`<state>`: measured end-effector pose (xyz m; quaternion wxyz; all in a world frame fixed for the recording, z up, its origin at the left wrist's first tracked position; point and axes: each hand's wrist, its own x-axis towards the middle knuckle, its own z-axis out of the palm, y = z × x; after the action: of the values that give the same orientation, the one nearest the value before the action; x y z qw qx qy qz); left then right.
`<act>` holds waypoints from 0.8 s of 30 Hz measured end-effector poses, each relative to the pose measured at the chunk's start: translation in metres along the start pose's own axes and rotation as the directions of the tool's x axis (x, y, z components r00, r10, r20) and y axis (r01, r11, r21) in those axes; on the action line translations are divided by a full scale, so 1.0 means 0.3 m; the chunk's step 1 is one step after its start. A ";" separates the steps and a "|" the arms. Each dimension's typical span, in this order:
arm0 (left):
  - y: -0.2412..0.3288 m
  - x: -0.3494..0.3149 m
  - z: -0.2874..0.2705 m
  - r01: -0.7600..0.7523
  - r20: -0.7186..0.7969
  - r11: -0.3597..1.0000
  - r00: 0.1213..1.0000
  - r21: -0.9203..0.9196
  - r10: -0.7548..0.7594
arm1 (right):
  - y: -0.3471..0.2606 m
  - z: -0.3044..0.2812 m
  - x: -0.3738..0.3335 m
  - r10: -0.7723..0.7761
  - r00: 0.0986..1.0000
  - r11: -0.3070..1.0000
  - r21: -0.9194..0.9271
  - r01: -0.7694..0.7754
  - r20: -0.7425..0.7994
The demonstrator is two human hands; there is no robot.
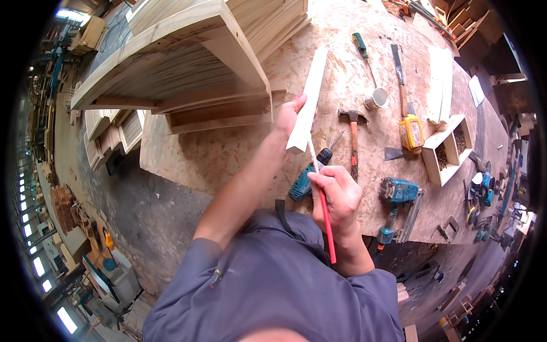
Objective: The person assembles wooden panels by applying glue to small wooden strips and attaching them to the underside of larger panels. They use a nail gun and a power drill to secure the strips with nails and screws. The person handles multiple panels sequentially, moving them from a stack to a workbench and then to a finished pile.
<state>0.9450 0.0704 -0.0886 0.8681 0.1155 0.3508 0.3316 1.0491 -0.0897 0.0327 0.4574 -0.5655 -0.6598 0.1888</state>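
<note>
My left hand (289,117) is closed around a long pale wooden strip (310,94), holding it tilted above the workbench with its near end towards me. In my right hand (340,196) is a thin red-handled tool (328,222), gripped between thumb and fingers. Its whitish front end reaches the near end of the strip; whether it touches is unclear, and so is its exact kind. Under and beside that hand lies a teal cordless drill (302,181), partly hidden. A hammer (354,128) with a wooden handle rests just to the right.
At the left stands a large wooden frame piece (171,71). Rightward lie a green-handled screwdriver (360,45), a metal can (376,99), a yellow tape measure (411,132), a teal nail gun (399,191) and a divided wooden box (447,154), all on the workbench (285,68).
</note>
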 end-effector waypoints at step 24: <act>0.035 -0.138 0.055 0.099 0.202 0.983 0.977 -0.153 -0.067 | 0.189 -0.150 0.046 0.156 0.874 0.927 0.373 0.031 -0.460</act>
<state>0.9291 0.0516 -0.0502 0.9180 0.0620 0.2401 0.3095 1.1192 -0.0727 0.0177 0.6986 -0.5197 -0.4586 0.1776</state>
